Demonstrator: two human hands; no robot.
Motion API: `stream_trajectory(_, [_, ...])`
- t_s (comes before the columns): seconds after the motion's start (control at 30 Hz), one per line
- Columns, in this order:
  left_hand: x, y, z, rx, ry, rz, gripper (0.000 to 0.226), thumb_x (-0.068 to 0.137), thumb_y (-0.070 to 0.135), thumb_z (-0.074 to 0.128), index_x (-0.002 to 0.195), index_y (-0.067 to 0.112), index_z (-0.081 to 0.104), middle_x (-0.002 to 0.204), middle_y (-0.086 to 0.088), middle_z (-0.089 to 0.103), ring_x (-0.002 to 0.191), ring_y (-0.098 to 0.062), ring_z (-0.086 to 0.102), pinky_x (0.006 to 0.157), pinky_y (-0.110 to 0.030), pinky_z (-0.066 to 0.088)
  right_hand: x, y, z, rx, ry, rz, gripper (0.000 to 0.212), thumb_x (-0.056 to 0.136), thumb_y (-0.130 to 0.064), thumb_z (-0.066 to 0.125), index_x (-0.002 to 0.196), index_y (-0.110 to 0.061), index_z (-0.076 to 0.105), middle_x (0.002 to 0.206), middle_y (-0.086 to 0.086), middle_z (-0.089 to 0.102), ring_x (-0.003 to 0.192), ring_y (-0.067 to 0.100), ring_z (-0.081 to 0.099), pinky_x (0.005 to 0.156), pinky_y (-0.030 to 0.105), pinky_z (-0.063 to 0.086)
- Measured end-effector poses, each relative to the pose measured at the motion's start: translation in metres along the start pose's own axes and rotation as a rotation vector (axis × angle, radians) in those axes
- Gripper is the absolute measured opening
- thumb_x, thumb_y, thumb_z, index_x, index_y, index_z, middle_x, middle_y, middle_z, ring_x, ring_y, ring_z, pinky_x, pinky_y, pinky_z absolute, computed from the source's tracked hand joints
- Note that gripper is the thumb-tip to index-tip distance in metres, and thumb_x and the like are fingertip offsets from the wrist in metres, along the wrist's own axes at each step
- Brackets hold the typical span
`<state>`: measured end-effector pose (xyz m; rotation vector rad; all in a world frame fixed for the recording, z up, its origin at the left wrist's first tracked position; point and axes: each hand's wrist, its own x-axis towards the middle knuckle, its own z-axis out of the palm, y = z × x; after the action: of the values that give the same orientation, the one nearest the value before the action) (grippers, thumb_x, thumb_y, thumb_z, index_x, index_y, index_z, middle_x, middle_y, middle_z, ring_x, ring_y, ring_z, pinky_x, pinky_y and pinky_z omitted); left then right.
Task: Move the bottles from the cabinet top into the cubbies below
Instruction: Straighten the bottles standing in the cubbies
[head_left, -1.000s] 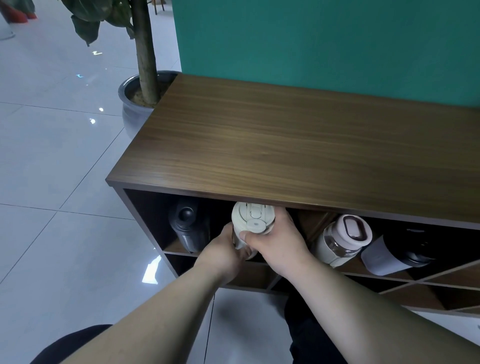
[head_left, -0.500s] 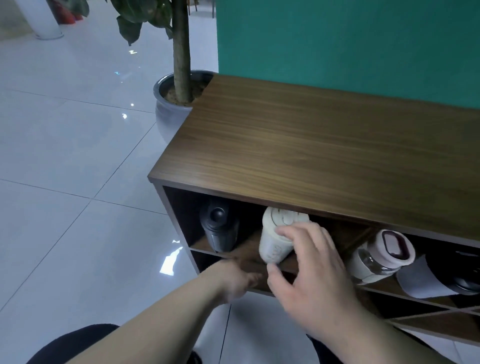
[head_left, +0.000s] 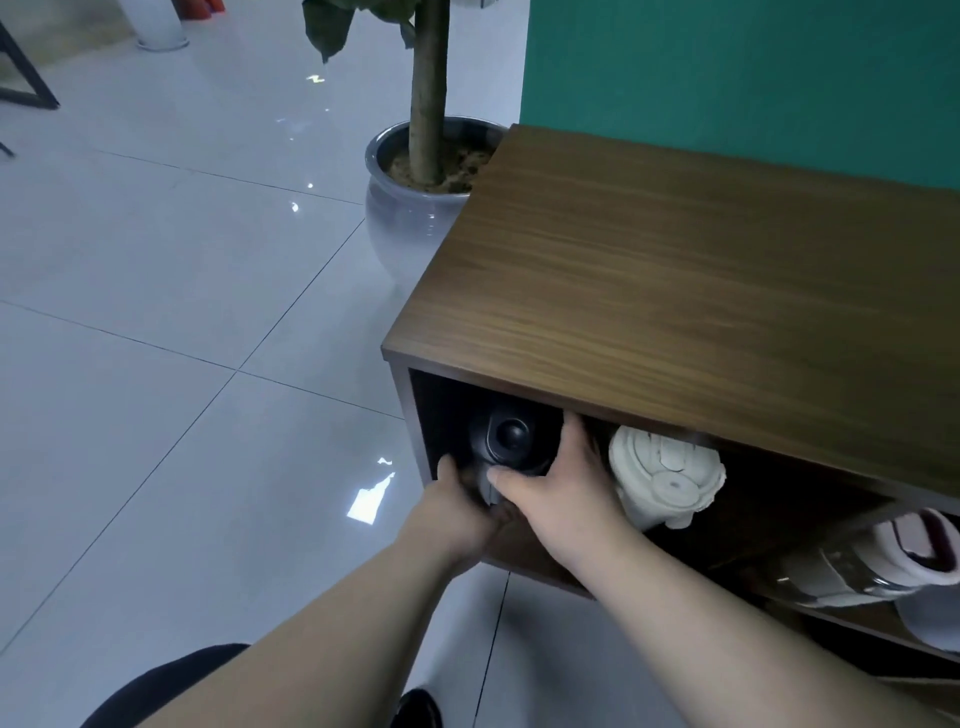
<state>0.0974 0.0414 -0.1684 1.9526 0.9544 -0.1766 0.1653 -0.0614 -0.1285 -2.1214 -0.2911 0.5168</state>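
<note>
A black bottle (head_left: 506, 435) lies in the leftmost cubby of the wooden cabinet (head_left: 675, 291), its lid facing me. Both hands grip it: my left hand (head_left: 457, 506) holds its lower left side and my right hand (head_left: 550, 486) wraps its right side, thumb across the front. A cream bottle (head_left: 662, 478) lies on its side in the cubby to the right, untouched. Further right a clear bottle with a pink lid (head_left: 878, 561) rests in another cubby, and a white-and-black bottle (head_left: 930, 618) is cut off by the frame edge. No bottles stand on the visible cabinet top.
A grey pot (head_left: 410, 208) with a tree trunk stands on the tiled floor against the cabinet's left end. A teal wall (head_left: 727, 78) rises behind the cabinet. Glossy floor tiles stretch away to the left.
Both hands let go of the cream bottle, left lying in its cubby, and shifted left onto the black bottle. The view has swung left.
</note>
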Motion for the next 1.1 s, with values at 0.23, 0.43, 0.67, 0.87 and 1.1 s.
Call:
stream_trajectory(0.23, [0.004, -0.003, -0.002, 0.009, 0.006, 0.094, 0.042, 0.084, 0.038, 0.071, 0.118, 0.022, 0.052, 0.109, 0.007, 0.072, 0.100, -0.022, 0.067, 0.083, -0.037, 0.056, 0.013, 0.011, 0.003, -0.005, -0.047, 0.054, 0.073, 0.060, -0.040, 0.078, 0.127, -0.037, 0.049, 0.120, -0.014, 0.066, 0.107, 0.013, 0.064, 0.086, 0.029, 0.049])
stream_trajectory(0.43, [0.007, -0.005, 0.001, 0.023, 0.007, 0.108, 0.037, 0.087, 0.042, 0.066, 0.118, 0.027, 0.052, 0.105, 0.008, 0.075, 0.099, -0.021, 0.069, 0.086, -0.042, 0.058, 0.014, 0.015, 0.005, 0.019, -0.042, 0.042, 0.074, 0.054, -0.050, 0.076, 0.123, -0.045, 0.048, 0.119, -0.019, 0.067, 0.108, 0.006, 0.064, 0.090, 0.026, 0.049])
stream_trajectory(0.67, [0.007, -0.004, 0.001, 0.052, 0.020, 0.125, 0.036, 0.088, 0.037, 0.063, 0.121, 0.027, 0.052, 0.105, 0.005, 0.075, 0.097, -0.023, 0.068, 0.083, -0.042, 0.058, 0.012, 0.018, 0.009, 0.044, -0.002, 0.047, 0.070, 0.052, -0.051, 0.076, 0.113, -0.055, 0.043, 0.117, -0.020, 0.065, 0.108, 0.005, 0.064, 0.096, 0.034, 0.052])
stream_trajectory(0.87, [0.007, -0.004, 0.002, 0.049, 0.037, 0.122, 0.035, 0.089, 0.039, 0.062, 0.122, 0.029, 0.053, 0.107, 0.008, 0.075, 0.099, -0.021, 0.069, 0.084, -0.040, 0.058, 0.008, 0.016, 0.001, -0.001, -0.044, 0.029, 0.082, 0.072, -0.031, 0.082, 0.141, -0.037, 0.038, 0.115, -0.021, 0.048, 0.105, 0.002, 0.048, 0.090, 0.020, 0.036])
stream_trajectory(1.1, [0.006, -0.003, 0.006, 0.066, 0.069, 0.119, 0.036, 0.089, 0.041, 0.062, 0.121, 0.027, 0.052, 0.107, 0.007, 0.074, 0.097, -0.021, 0.068, 0.080, -0.035, 0.056, 0.008, 0.018, 0.001, -0.010, -0.051, 0.016, 0.083, 0.073, -0.033, 0.081, 0.142, -0.041, 0.037, 0.117, -0.019, 0.051, 0.110, 0.005, 0.052, 0.090, 0.021, 0.038])
